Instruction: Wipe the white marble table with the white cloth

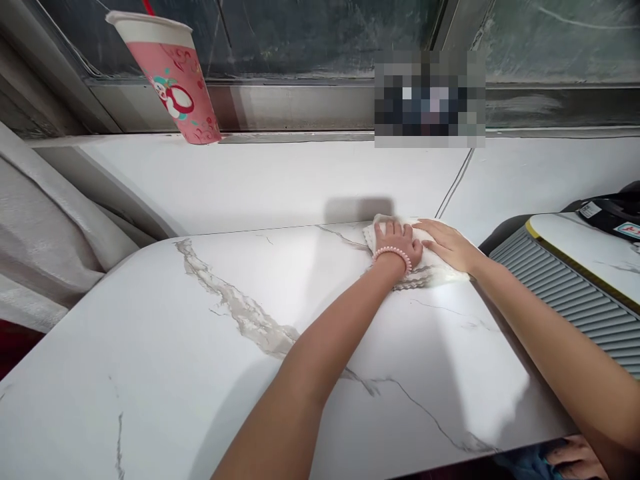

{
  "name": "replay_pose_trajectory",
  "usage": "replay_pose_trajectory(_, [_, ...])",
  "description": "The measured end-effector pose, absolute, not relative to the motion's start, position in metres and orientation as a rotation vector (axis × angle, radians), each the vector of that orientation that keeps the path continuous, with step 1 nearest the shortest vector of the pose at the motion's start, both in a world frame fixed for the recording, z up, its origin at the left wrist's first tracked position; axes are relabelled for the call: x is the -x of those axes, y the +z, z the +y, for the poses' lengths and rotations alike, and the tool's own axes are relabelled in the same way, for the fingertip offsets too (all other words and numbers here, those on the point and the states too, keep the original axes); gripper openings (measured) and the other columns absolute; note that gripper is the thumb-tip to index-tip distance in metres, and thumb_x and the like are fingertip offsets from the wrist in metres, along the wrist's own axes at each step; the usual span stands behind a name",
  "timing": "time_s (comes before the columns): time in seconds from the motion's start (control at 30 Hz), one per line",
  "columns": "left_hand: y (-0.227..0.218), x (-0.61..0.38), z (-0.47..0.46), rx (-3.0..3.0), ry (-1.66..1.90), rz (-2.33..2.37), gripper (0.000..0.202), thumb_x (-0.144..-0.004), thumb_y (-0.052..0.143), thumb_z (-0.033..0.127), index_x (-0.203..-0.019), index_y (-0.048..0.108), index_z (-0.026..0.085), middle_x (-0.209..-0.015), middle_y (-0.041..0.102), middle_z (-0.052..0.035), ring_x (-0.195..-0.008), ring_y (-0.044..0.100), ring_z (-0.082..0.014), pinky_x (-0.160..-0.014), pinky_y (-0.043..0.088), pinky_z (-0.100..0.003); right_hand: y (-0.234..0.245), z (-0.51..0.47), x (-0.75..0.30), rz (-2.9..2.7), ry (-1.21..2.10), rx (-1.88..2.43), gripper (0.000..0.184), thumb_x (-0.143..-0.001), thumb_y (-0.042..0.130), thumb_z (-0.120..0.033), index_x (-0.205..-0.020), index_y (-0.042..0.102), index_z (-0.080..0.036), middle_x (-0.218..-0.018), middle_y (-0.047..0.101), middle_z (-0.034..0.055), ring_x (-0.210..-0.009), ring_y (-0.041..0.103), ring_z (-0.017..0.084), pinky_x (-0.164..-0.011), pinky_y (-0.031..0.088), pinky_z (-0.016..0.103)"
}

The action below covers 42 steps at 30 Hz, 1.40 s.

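Observation:
A crumpled white cloth (pixel 425 275) lies on the marble-patterned table (pixel 165 360), close to its far right corner. My left hand (pixel 399 243), with a beaded bracelet at the wrist, presses down on the cloth with its fingers bent into the fabric. Right beside it, my right hand (pixel 447 248) rests flat on the cloth's right part, fingers stretched out and apart. Part of the cloth is hidden beneath both hands.
A pink and white paper cup (pixel 173 83) with a red straw stands on the window ledge. A grey curtain (pixel 45 227) hangs at the left. To the right are a grey ribbed cabinet front (pixel 565 280) and a black item (pixel 615 210) on a white top. One ledge area is pixelated.

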<state>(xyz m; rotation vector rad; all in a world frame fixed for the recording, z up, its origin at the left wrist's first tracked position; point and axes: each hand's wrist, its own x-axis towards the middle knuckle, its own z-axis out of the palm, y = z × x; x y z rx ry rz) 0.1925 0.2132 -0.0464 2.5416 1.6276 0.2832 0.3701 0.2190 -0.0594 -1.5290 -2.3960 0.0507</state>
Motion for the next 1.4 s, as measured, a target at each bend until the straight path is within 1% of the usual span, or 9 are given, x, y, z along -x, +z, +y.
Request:
replay_pose_trajectory(0.17, [-0.046,-0.197,0.189,-2.542,0.282,1.612,0.06,-0.097,0.019,0.038,-0.15,0.031,0.011,-0.157,0.03,-0.014,-0.146,0.022,-0.028,-0.119,0.008,-0.055,-0.06,0.19,-0.377,-2.409,-0.004,1.593,0.055,-0.096,0.023,-0.049,-0.141,0.043,-0.026,-0.154,0.037,0.0054,-0.146,0.022,0.031,-0.115,0.027,0.057])
replay_pose_trajectory(0.3, [-0.042,-0.2,0.158,-2.56,0.252,1.582,0.061,-0.098,0.019,0.038,-0.15,0.03,0.01,-0.157,0.03,-0.0151,-0.146,0.021,-0.0294,-0.119,0.009,-0.055,-0.058,0.158,-0.382,-2.422,0.001,1.6,0.055,-0.097,0.022,-0.051,-0.143,0.041,-0.026,-0.155,0.036,0.006,-0.146,0.024,0.03,-0.116,0.027,0.055])
replay_pose_trajectory(0.57, [-0.042,-0.202,0.083,-2.587,0.271,1.546,0.062,-0.097,0.022,0.039,-0.149,0.033,0.006,-0.154,0.033,-0.02,-0.144,0.025,-0.035,-0.117,0.012,-0.06,-0.06,0.082,-0.39,-2.409,0.02,1.529,0.054,-0.096,0.028,-0.055,-0.146,0.036,-0.036,-0.156,0.034,0.0011,-0.147,0.022,0.029,-0.115,0.03,0.058])
replay_pose_trajectory(0.73, [-0.045,-0.198,0.048,-2.615,0.345,1.511,0.063,-0.096,0.025,0.04,-0.148,0.034,0.004,-0.152,0.036,-0.0218,-0.143,0.027,-0.0367,-0.117,0.015,-0.061,-0.058,0.046,-0.388,-2.422,0.023,1.497,0.053,-0.096,0.03,-0.056,-0.147,0.032,-0.041,-0.156,0.034,-0.0011,-0.146,0.025,0.029,-0.114,0.032,0.059])
replay_pose_trajectory(0.87, [-0.044,-0.191,0.038,-2.627,0.322,1.499,0.063,-0.096,0.024,0.04,-0.148,0.034,0.006,-0.153,0.036,-0.0196,-0.143,0.028,-0.0356,-0.117,0.016,-0.06,-0.055,0.035,-0.381,-2.419,0.012,1.519,0.053,-0.096,0.031,-0.057,-0.147,0.033,-0.041,-0.155,0.036,-0.0001,-0.146,0.026,0.03,-0.113,0.034,0.058])
replay_pose_trajectory(0.97, [-0.043,-0.186,0.037,-2.629,0.312,1.48,0.064,-0.096,0.024,0.041,-0.148,0.034,0.006,-0.153,0.035,-0.0201,-0.143,0.027,-0.0362,-0.116,0.016,-0.061,-0.053,0.032,-0.374,-2.42,-0.002,1.518,0.052,-0.096,0.032,-0.056,-0.145,0.035,-0.039,-0.155,0.036,0.0009,-0.146,0.025,0.03,-0.113,0.032,0.058])
replay_pose_trajectory(1.07, [-0.043,-0.178,0.036,-2.634,0.3,1.469,0.064,-0.096,0.023,0.041,-0.149,0.032,0.005,-0.154,0.034,-0.0204,-0.143,0.027,-0.0361,-0.117,0.015,-0.061,-0.052,0.029,-0.364,-2.413,-0.005,1.52,0.051,-0.097,0.031,-0.055,-0.144,0.037,-0.037,-0.154,0.037,0.0026,-0.145,0.026,0.031,-0.114,0.031,0.058])
replay_pose_trajectory(1.23, [-0.043,-0.155,0.034,-2.603,0.257,1.493,0.065,-0.097,0.021,0.042,-0.15,0.031,0.007,-0.156,0.031,-0.0188,-0.145,0.023,-0.0351,-0.117,0.011,-0.061,-0.052,0.027,-0.338,-2.411,-0.011,1.52,0.049,-0.097,0.032,-0.054,-0.141,0.04,-0.035,-0.151,0.04,0.0048,-0.143,0.028,0.033,-0.111,0.033,0.059])
replay_pose_trajectory(1.4, [-0.042,-0.128,0.031,-2.577,0.273,1.523,0.065,-0.097,0.021,0.043,-0.15,0.032,0.008,-0.156,0.031,-0.018,-0.146,0.022,-0.0345,-0.117,0.011,-0.061,-0.051,0.029,-0.309,-2.42,-0.02,1.486,0.048,-0.097,0.033,-0.05,-0.141,0.04,-0.033,-0.15,0.041,0.0068,-0.142,0.029,0.033,-0.111,0.034,0.058])
